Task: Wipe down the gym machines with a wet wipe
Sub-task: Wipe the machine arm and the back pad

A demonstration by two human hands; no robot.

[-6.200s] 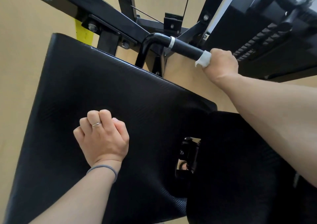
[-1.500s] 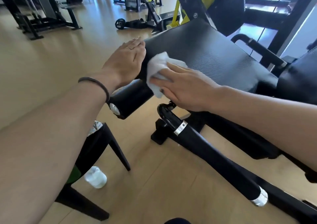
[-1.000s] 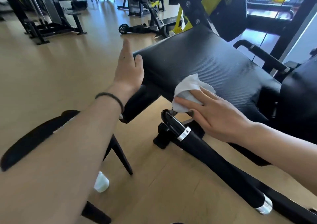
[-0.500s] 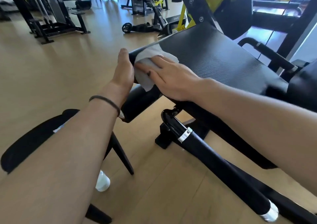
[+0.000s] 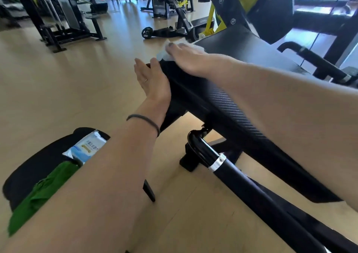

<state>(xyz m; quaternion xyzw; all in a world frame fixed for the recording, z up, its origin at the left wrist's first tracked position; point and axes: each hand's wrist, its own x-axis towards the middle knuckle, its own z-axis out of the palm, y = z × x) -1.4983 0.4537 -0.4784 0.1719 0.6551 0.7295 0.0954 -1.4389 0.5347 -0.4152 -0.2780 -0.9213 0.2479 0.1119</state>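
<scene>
At the far left, on a black stool seat (image 5: 29, 173), we note a pack of wet wipes (image 5: 86, 148) lying beside a green cloth (image 5: 40, 190); both are well apart from the work and neither is being handled.

Moving right, the left hand (image 5: 153, 82) is spread, fingers straight and relaxed, its palm laid against the near end edge of the padded bench (image 5: 242, 51); it pinches nothing; we judge that it steadies the pad against the wiping stroke.

Next to the right, the right hand (image 5: 186, 57) lies flat on the upper corner of the pad, fingers extended and pressed down on the wet wipe (image 5: 164, 54); the wipe is trapped between the fingers and the upholstery, with a white edge showing beyond the fingertips; whether the thumb curls beneath it we cannot tell.

Handling, as we judge it: the wipe is light, limp and damp; it will bunch or fold under a sideways stroke, so we hold it by flat pressure over its middle, not by a corner; the textured vinyl offers some drag, which favours firm, even strokes; the pad itself is stiff, heavy and fixed to the frame, and needs no lifting.

Further right, the black handle bar (image 5: 238, 183) with its metal collar runs below the pad; it is untouched at this moment.
</scene>
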